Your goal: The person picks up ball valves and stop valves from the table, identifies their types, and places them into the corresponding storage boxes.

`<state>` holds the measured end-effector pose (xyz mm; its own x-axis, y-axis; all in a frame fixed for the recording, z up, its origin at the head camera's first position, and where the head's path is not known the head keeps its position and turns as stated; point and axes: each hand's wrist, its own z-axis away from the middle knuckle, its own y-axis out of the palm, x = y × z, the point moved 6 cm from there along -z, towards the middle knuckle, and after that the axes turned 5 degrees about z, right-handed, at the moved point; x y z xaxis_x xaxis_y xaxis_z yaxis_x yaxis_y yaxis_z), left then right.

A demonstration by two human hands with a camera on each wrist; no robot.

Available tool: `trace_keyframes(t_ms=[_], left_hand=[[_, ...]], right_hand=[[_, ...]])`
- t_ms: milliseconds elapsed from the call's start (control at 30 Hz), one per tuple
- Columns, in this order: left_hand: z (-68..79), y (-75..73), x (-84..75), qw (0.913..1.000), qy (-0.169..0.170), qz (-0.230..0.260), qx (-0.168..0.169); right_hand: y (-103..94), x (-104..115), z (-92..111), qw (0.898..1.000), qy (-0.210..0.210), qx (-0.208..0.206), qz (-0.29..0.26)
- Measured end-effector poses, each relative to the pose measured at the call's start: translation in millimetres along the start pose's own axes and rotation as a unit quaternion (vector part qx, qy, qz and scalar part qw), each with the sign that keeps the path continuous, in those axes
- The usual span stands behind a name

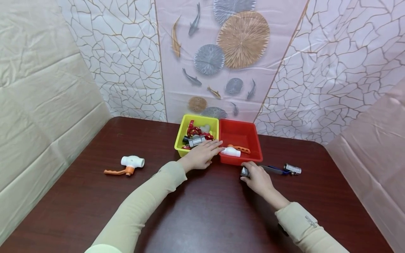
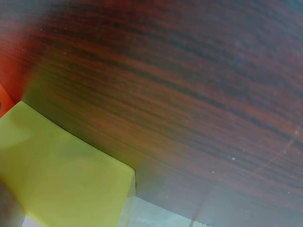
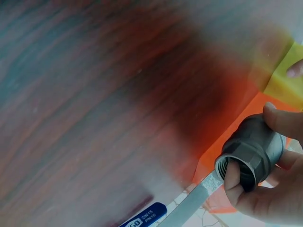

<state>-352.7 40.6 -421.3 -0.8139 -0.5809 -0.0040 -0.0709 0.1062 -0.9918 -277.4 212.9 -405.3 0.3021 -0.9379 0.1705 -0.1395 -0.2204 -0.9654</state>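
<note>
My right hand (image 1: pixel 258 177) grips a dark metal ball valve (image 3: pixel 251 146) in front of the red bin (image 1: pixel 242 161). A fingertip sits at the valve's threaded opening in the right wrist view, and the thumb lies on the far side of its body. A flat grey lever (image 3: pixel 191 205) runs from behind the valve. My left hand (image 1: pixel 202 154) lies over the near right corner of the yellow bin (image 1: pixel 179 149), fingers extended toward the red bin and holding nothing. Only a blurred sliver of this hand shows in the left wrist view.
Metal valves and red-handled parts (image 1: pixel 193 130) fill the yellow bin. A white valve (image 1: pixel 231 151) with an orange handle lies in the red bin. Another white valve (image 1: pixel 133 161) rests on the table at left. A small metal valve (image 1: pixel 293 169) with a blue handle lies at right.
</note>
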Motion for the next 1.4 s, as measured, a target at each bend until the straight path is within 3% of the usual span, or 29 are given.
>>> trace_keyframes(t_ms=[400, 900, 1400], left_hand=[[1.9, -2.0, -0.6, 1.0, 0.003, 0.003, 0.0], [0.6, 0.4, 0.1, 1.0, 0.0, 0.006, 0.002], [-0.2, 2.3, 2.0, 1.0, -0.003, 0.005, 0.006]], right_hand=[[-2.9, -8, 10, 1.0, -0.008, 0.005, 0.013], [-21.5, -42, 22, 0.999, 0.017, -0.006, 0.033], [-47.7, -53, 11, 0.999, 0.017, -0.026, 0.035]])
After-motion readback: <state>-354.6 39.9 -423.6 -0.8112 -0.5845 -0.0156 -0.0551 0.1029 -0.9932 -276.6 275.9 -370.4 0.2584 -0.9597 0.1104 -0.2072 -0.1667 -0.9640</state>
